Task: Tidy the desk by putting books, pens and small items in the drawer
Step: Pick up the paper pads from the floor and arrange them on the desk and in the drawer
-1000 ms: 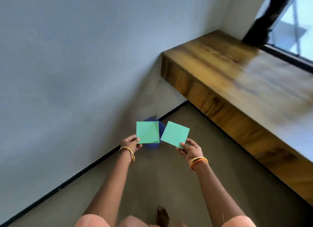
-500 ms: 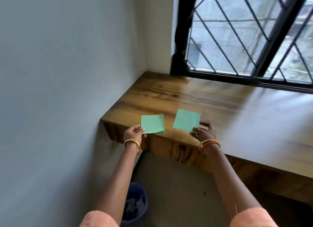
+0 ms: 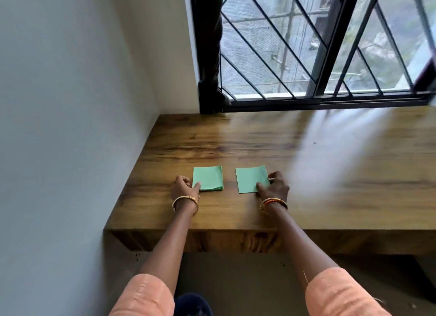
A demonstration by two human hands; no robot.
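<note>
Wooden desk point(image 3: 306, 174) under window, each green paper pad flat, pinched: left hand point(image 3: 182, 188) on left pad point(image 3: 208, 177), right hand point(image 3: 274, 188) on right pad point(image 3: 250, 177).

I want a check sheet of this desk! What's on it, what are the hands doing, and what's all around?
Surface: brown wooden desk, bare wood grain, glare at right.
Job's things: two square green paper pads; left green pad and right green pad lie side by side on the desk, apart. No drawer in view.
Clutter: nothing seen.
Grips: left hand pinches the left pad's near corner; right hand pinches the right pad's near right edge.
Cables: nothing seen.
Surroundings: pale wall at left, black-barred window behind, dark blue bin on the floor below.
</note>
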